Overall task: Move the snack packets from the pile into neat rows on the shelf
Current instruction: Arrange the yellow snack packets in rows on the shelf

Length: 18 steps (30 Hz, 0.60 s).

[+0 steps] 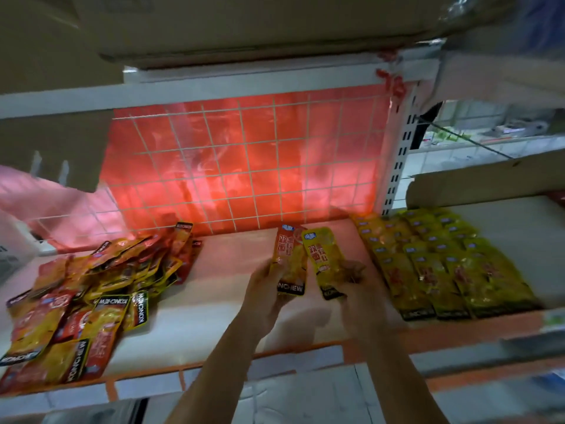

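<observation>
We list:

- One white shelf (198, 304) with an orange front edge.
- One wire grid (244, 166) behind it, backed with red film.
- One loose pile (85, 286) of orange and yellow packets at the shelf's left end.
- Overlapping rows (437, 267) of yellow packets at its right end.
- Our left hand (264, 290) grips an orange packet (290, 258) by its lower part.
- Our right hand (359, 289), blurred, grips a yellow packet (322, 258) likewise.
- Both packets are held upright, side by side, over mid-shelf between pile and rows.
</observation>
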Tool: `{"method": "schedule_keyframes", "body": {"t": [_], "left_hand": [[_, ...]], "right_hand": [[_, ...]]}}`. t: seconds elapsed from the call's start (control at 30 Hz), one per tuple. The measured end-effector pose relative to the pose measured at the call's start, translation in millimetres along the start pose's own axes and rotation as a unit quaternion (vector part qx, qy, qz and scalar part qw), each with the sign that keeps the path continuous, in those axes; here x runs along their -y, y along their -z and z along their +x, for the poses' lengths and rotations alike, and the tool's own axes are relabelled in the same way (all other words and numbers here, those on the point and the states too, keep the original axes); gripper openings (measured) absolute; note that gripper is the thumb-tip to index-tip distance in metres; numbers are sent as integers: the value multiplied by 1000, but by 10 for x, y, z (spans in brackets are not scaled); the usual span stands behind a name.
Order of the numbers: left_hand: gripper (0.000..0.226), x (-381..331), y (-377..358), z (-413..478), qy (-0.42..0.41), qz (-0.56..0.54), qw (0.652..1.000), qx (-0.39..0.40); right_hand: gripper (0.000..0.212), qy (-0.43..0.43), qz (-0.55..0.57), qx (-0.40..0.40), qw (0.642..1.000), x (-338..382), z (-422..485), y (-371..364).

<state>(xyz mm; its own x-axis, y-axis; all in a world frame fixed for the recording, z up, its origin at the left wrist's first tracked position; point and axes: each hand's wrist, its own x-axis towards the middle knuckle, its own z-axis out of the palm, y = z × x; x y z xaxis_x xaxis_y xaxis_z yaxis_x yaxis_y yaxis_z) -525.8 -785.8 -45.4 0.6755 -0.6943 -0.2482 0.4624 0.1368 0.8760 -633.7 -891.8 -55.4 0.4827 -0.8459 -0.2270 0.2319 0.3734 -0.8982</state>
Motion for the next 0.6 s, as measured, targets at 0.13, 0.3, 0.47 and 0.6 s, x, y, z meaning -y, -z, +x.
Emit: {"method": "schedule_keyframes", "body": {"t": [0.13,0.3,0.47,0.6], "left_hand": [[24,201,-485,83,29,-52,998,-1],[24,433,-851,207,43,-125,990,-53],[33,593,-1229,227,3,-76,997,7],[23,706,-1479,221,-33,31,999,-11]], "right_hand": [[37,16,-29,-25,999,211,192,357],[37,75,-76,-72,992,428,323,651],[36,90,-156,-28,983,515,377,828],[22,73,-143,23,987,644,397,892]]}}
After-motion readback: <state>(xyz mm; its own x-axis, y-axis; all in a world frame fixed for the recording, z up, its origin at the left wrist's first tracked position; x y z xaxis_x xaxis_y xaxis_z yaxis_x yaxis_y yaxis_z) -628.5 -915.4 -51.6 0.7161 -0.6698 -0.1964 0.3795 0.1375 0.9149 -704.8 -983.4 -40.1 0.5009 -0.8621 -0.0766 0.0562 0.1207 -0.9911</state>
